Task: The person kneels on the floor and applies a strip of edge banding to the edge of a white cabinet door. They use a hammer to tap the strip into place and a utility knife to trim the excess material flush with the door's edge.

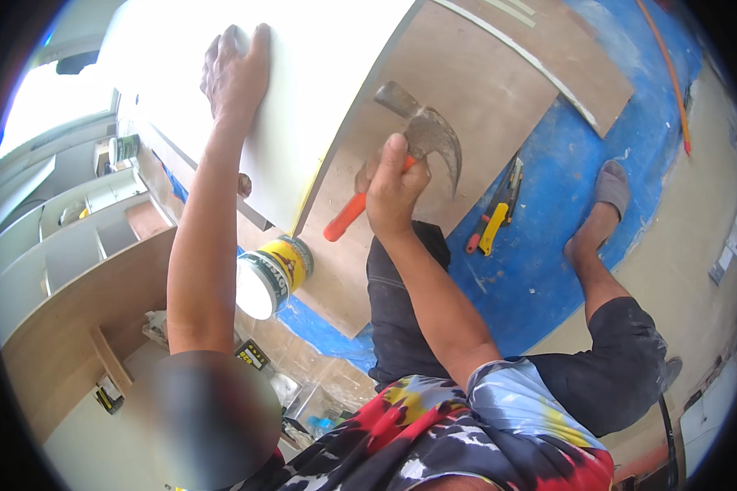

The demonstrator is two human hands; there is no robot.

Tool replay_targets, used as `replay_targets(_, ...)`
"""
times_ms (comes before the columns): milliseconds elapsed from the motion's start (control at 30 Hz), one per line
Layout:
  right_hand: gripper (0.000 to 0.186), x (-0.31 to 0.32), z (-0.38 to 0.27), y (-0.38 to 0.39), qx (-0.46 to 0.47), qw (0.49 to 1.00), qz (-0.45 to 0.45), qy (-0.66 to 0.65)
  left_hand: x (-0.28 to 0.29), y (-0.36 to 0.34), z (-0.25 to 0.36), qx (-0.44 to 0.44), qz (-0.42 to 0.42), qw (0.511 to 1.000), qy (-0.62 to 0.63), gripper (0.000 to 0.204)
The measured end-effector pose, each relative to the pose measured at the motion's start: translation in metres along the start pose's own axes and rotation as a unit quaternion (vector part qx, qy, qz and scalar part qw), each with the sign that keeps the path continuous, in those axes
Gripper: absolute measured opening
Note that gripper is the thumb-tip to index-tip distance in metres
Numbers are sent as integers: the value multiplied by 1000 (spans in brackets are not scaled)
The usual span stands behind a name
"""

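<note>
My left hand (235, 69) lies with fingers slightly apart on a large white board (319, 57) at the top, holding nothing. My right hand (393, 184) grips a claw hammer (430, 139) by its orange-red handle, the dark metal head raised above a brown plywood sheet (483, 90). Below the white board's corner is a yellow, green and white bucket (262, 286). Right of the hammer, a yellow utility knife (493, 229) lies beside other hand tools on blue sheeting (565, 245).
Another plywood piece with a white strip (598, 106) is at top right, beside an orange rod (671, 82). Open cabinet boxes (49, 237) and a window (45, 106) line the left. My legs rest on the plywood and sheeting, with a slippered foot (610, 188) at right.
</note>
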State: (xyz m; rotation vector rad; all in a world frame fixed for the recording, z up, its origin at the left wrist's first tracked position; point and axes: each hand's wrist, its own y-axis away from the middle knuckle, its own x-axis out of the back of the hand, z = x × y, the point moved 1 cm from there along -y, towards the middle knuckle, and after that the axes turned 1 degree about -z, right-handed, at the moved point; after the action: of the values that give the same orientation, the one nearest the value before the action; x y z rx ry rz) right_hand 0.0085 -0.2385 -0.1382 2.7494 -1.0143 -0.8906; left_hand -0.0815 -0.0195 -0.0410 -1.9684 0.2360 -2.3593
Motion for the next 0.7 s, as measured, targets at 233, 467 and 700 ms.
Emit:
replay_targets(233, 38, -4, -30, -42, -27, 996, -14, -85, 2, -1, 7, 10, -11, 1000, -1, 87)
replay_targets(467, 44, 5, -52, -92, -18, 999, 13, -44, 4, -1, 9, 2, -14, 1000, -20, 91)
replay_targets(700, 51, 15, -74, -140, 29, 999, 10, -21, 3, -1, 9, -2, -12, 1000, -13, 93)
